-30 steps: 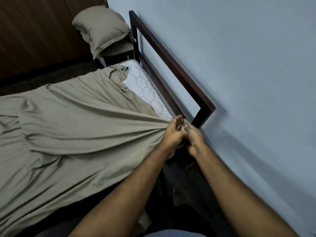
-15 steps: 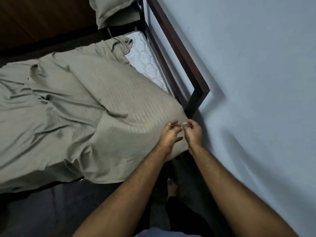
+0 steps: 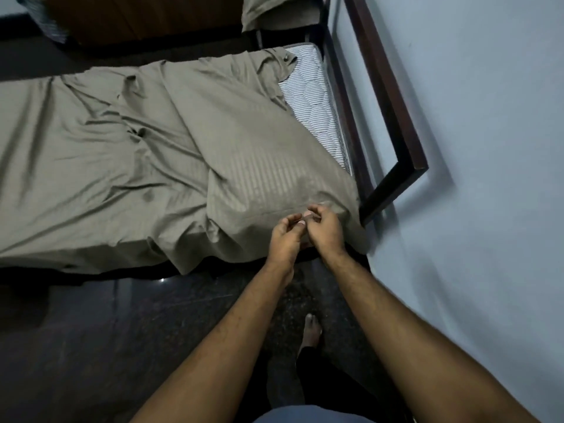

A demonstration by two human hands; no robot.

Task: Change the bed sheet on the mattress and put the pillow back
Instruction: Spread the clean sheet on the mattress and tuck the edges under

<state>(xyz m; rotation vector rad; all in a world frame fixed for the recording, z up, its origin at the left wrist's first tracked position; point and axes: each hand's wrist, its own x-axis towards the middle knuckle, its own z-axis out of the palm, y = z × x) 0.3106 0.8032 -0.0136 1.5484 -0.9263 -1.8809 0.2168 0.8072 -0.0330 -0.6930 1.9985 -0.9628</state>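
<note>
Hands, left hand (image 3: 285, 236) and right hand (image 3: 323, 225), are now hanging loosely curled, seemingly empty, having released the sheet (image 3: 152, 148); corner is covering the mattress (image 3: 311, 108).

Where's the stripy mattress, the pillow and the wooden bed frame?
stripy mattress (image 3: 314, 111), head view, on its bare uncovered strip.
pillow (image 3: 268, 9), head view, on its lower edge at the picture's top.
wooden bed frame (image 3: 393, 102), head view, on the dark rail by the wall.

The rumpled olive-grey striped bed sheet (image 3: 146, 166) lies on the white striped quilted mattress (image 3: 314, 108), whose far-right strip shows beside the dark wooden bed frame (image 3: 393, 111); the olive-grey pillow (image 3: 274, 7) sits beyond.
</note>
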